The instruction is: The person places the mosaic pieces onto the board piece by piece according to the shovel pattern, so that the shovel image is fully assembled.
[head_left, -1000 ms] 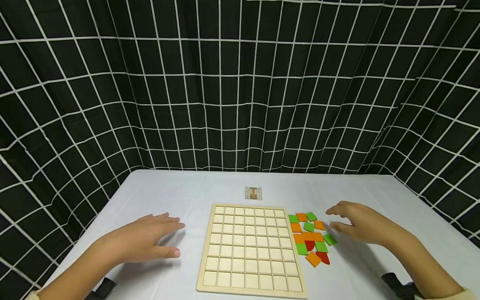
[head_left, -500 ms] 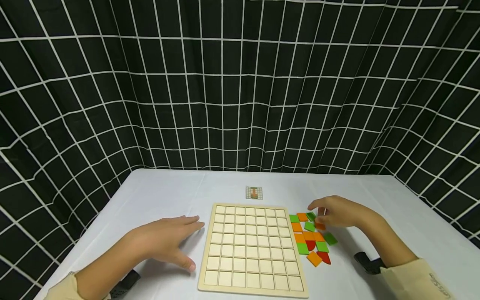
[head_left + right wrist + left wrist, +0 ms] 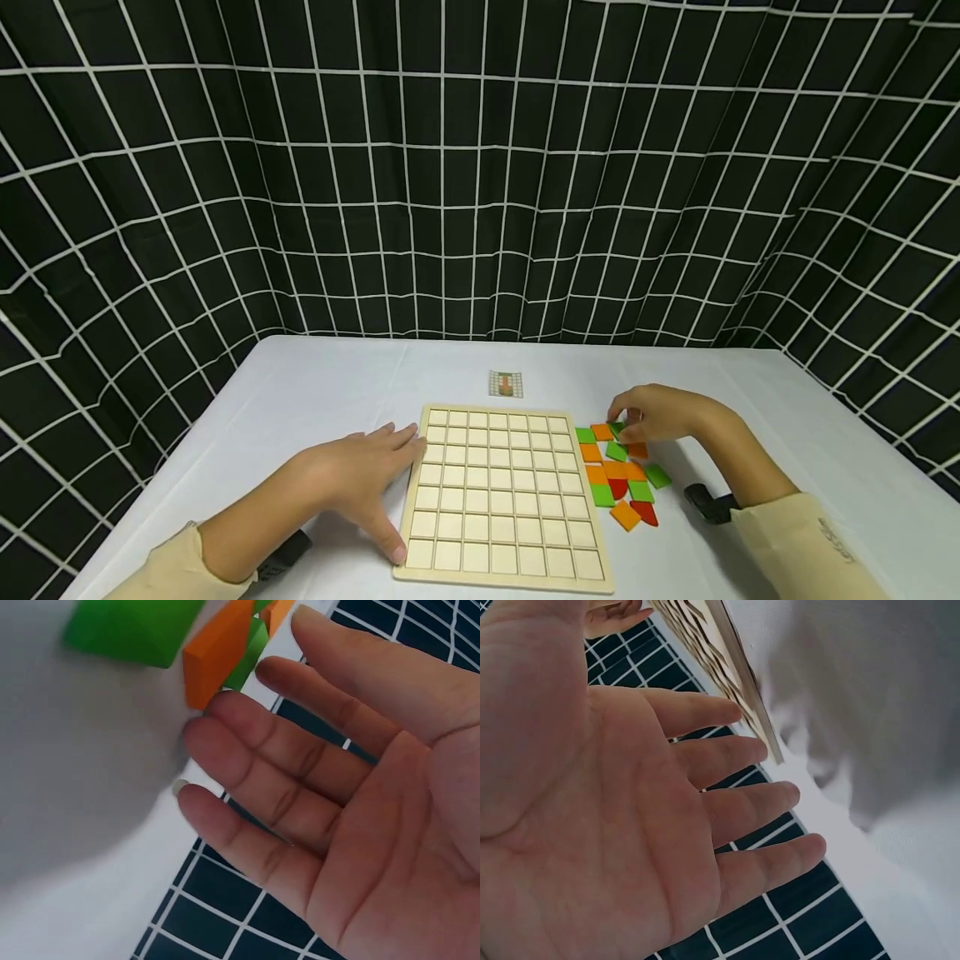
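My left hand (image 3: 358, 471) lies at the left side of a pale wooden grid board (image 3: 504, 583). Its fingers are straight and spread, fingertips and thumb right at the board's edge; in the left wrist view its palm (image 3: 607, 817) faces the camera. Just beyond the board's far right corner, my right hand (image 3: 663, 412) pinches a small green square tile (image 3: 617, 428) between thumb and index finger. Part of that tile is hidden by the fingers. An orange tile (image 3: 217, 656) stands out near the right fingertips in the right wrist view.
Several orange tiles (image 3: 626, 516), green tiles (image 3: 657, 476) and red curved pieces (image 3: 644, 512) lie loosely along the board's right side. Behind the board is a small patterned card (image 3: 506, 384). A white cloth covers the table (image 3: 337, 375), with a black gridded curtain (image 3: 465, 192) around it.
My left hand has moved right, up to the board's edge. The right hand has come left over the tiles, its thumb and index finger closing around a green tile.
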Demonstrator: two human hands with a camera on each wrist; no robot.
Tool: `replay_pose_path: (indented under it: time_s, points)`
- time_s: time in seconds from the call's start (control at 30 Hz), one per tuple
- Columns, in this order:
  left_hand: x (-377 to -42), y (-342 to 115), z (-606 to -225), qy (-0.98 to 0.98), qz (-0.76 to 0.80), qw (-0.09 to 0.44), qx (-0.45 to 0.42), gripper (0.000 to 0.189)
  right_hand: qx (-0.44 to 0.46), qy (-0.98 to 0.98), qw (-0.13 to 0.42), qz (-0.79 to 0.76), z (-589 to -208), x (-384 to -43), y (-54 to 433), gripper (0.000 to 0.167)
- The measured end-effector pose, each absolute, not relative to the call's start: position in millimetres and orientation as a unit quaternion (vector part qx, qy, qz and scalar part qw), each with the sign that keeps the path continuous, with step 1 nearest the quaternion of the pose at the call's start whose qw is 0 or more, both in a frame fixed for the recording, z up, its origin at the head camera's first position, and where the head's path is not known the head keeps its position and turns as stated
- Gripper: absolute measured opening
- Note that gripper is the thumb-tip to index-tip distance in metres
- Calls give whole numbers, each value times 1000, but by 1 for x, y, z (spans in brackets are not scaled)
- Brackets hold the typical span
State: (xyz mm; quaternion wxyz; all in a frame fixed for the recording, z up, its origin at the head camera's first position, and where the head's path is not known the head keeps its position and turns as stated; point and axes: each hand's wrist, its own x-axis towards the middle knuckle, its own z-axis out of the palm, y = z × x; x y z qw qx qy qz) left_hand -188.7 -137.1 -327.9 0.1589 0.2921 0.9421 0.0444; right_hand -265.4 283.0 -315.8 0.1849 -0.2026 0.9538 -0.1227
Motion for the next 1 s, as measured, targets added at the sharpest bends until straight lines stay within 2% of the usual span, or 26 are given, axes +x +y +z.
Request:
replay_pose_path:
  time_s: [0.33,0.63,1.0]
  points:
    - [-194,-125,-327,941,33,196,275,141,-165,958,204,-115,-323,-283,275,23]
    - [-192,-122,-326,941,52,212,258,140,-166,954,206,-141,-327,-282,283,20]
    - [-192,-123,-324,942,55,212,255,140,-180,954,182,-156,-328,-289,287,26]
